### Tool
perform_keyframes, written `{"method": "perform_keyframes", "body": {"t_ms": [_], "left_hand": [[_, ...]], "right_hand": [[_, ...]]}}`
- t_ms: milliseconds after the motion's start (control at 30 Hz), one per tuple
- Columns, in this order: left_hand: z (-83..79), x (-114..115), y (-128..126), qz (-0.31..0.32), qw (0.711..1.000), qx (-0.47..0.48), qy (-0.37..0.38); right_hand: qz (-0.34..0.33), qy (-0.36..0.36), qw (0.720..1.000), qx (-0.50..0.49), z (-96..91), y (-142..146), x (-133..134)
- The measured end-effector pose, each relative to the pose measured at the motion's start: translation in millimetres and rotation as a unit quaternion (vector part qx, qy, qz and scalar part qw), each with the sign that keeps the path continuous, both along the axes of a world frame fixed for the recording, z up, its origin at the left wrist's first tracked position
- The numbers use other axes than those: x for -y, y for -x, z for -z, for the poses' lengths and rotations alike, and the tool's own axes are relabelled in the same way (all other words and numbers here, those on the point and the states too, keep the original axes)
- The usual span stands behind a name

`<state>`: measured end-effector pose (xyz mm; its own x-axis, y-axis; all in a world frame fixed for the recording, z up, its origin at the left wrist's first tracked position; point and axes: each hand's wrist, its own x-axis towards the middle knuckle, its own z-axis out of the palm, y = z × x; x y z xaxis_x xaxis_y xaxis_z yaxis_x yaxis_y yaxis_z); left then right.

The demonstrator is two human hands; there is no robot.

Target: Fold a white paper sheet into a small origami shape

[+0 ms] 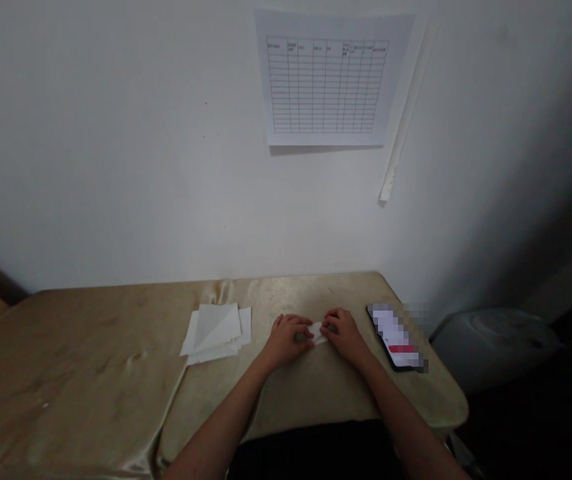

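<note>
My left hand (290,338) and my right hand (345,332) rest close together on the table (91,373), which is draped in a beige satin cloth. Both hands have their fingers curled and pinched on a small white piece of paper (318,332) that lies between them; most of it is hidden under the fingers. To the left of my left hand lies a loose stack of white paper sheets (217,332), the top one folded on a diagonal.
A phone (397,337) with a lit screen lies just right of my right hand near the table's right edge. A printed grid sheet (326,83) hangs on the white wall. A white rounded appliance (496,340) stands on the floor to the right.
</note>
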<state>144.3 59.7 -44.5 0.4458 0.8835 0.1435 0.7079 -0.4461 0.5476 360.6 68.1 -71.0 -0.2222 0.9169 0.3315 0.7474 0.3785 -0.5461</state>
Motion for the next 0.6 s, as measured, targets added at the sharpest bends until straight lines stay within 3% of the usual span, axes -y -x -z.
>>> {"method": "perform_keyframes", "body": {"t_ms": [600], "left_hand": [[-2.9,-0.5,-0.6,-0.013,1.000,0.000,0.018]], "right_hand": [[0.015,-0.002,1.000,-0.002,2.2,3.9,-2.6]]}}
